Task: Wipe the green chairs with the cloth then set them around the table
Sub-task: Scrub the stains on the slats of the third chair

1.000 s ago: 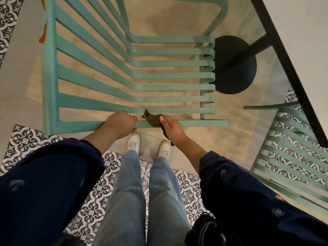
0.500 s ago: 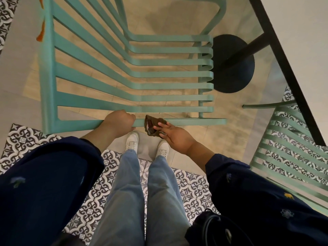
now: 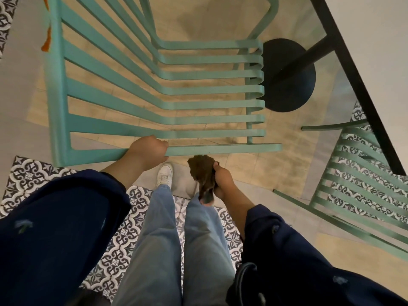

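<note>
A green slatted chair [image 3: 167, 104] stands right in front of me, seen from above. My left hand [image 3: 146, 150] grips its nearest rail, the top of the backrest. My right hand [image 3: 223, 180] holds a crumpled dark brown cloth [image 3: 202, 170] just below that rail, clear of the chair. A second green chair [image 3: 362, 180] stands at the right, partly under the table. The white table [image 3: 375, 51] with a black edge fills the upper right corner.
The table's black round base [image 3: 289, 76] and post sit on the floor just beyond the first chair's seat. Patterned tiles [image 3: 33, 175] lie under my feet, plain beige floor under the chairs. My legs and white shoes [image 3: 164, 174] are close behind the chair.
My right hand has let go of the chair's rail and drawn back toward me with the cloth. The left hand stays on the rail.
</note>
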### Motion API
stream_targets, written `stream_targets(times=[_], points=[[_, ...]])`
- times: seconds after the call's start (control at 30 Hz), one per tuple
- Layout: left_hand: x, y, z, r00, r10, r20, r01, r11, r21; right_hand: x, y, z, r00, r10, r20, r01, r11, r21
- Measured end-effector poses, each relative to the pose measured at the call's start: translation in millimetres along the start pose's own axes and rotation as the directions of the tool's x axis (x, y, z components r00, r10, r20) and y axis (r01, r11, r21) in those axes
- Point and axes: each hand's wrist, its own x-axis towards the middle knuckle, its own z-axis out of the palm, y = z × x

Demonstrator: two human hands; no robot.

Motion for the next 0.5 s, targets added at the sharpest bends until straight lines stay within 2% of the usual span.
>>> stream_targets(times=[0.07,0.23,0.4,0.5], points=[[-1.0,0.9,-1.4,1.0,-0.004,-0.006,0.004,1.0,0.007,-4.4,-7.7,15.5,0.999,-0.015,0.041,0.011,0.995,0.103],[-1.1,0.9,-2.2,1.0,-0.006,-0.003,0.006,1.0,0.027,-10.0,-10.9,27.9,0.999,0.025,0.035,-0.03,0.984,0.176],[-0.5,1.2,-1.6,1.0,-0.004,-0.003,0.004,1.0,0.016,-11.6,-8.2,26.1,0.997,0.013,0.075,-0.024,0.987,0.156],[-1.0,0.5,-1.8,1.0,-0.013,-0.012,0.013,1.0,0.003,-14.2,-10.8,23.7,0.989,0.0,0.146,-0.018,0.993,0.118]])
